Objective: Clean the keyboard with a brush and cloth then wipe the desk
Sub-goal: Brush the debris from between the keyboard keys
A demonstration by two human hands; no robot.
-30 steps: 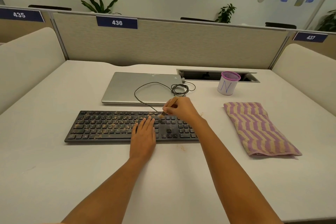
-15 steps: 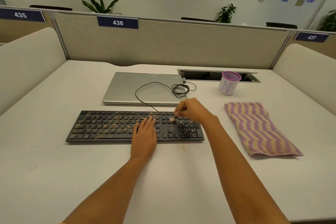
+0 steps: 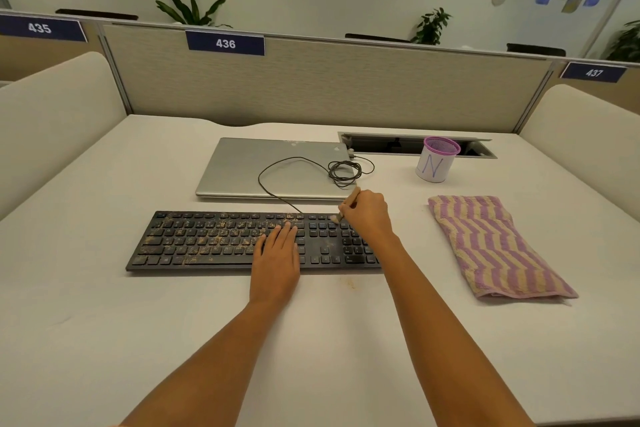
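A black keyboard (image 3: 207,241) lies across the white desk (image 3: 311,340), its left and middle keys speckled with brown crumbs. My left hand (image 3: 277,253) rests flat on the keys right of centre, fingers straight. My right hand (image 3: 367,213) grips a small wooden-handled brush (image 3: 346,206), its bristles touching the top row of keys near the keyboard's right end. The right block of keys looks mostly free of crumbs. A folded purple-and-beige striped cloth (image 3: 491,246) lies on the desk to the right, apart from both hands.
A closed silver laptop (image 3: 242,166) sits behind the keyboard with the coiled keyboard cable (image 3: 343,172) on it. A white cup with a purple rim (image 3: 437,163) stands by a cable slot (image 3: 388,144). A few crumbs (image 3: 349,284) lie before the keyboard. Partitions enclose the desk.
My right hand has swept the brush rightward along the keyboard's top row, from near the middle to above the right key block. The left hand has stayed put.
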